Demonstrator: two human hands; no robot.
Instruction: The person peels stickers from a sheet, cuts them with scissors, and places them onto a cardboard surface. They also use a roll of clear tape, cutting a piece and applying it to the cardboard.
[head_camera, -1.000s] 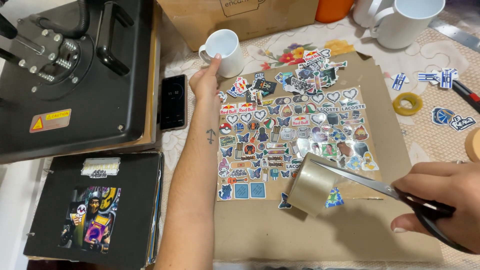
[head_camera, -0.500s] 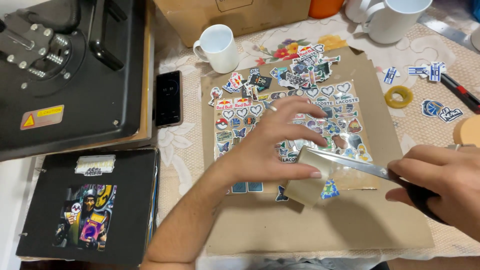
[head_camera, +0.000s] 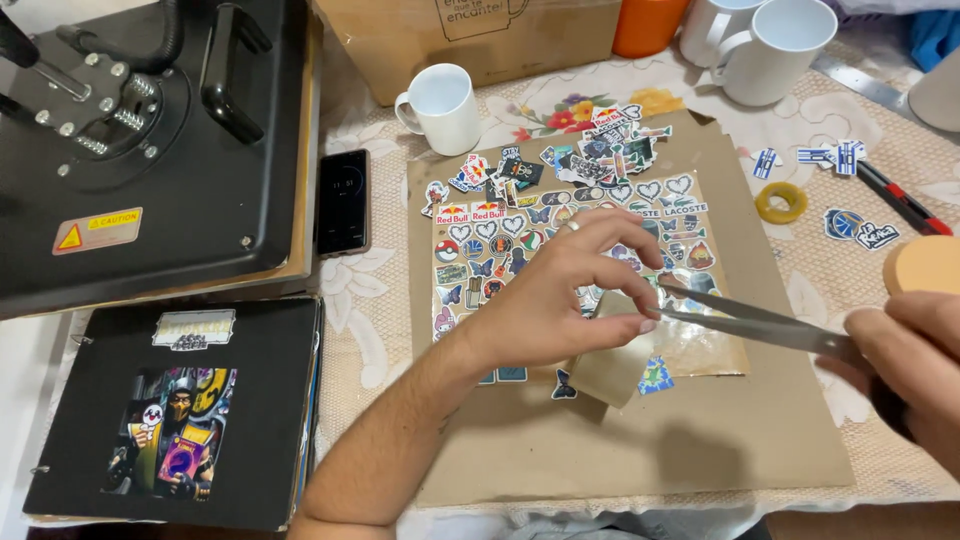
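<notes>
left hand (head_camera: 555, 295): bare, no glove, plain silver ring (head_camera: 573, 226) on one finger | left forearm (head_camera: 400, 430): no sleeve, small dark tattoo near the wrist, can't make out what it is | right hand (head_camera: 905, 365): bare too, no rings or watch showing

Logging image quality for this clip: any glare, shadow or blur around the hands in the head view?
Head view: glare whitens the clear film under the scissors; the left hand casts a soft shadow on the brown paper; the right hand is slightly soft at the frame edge; the sticker sheet stays sharp.
</notes>
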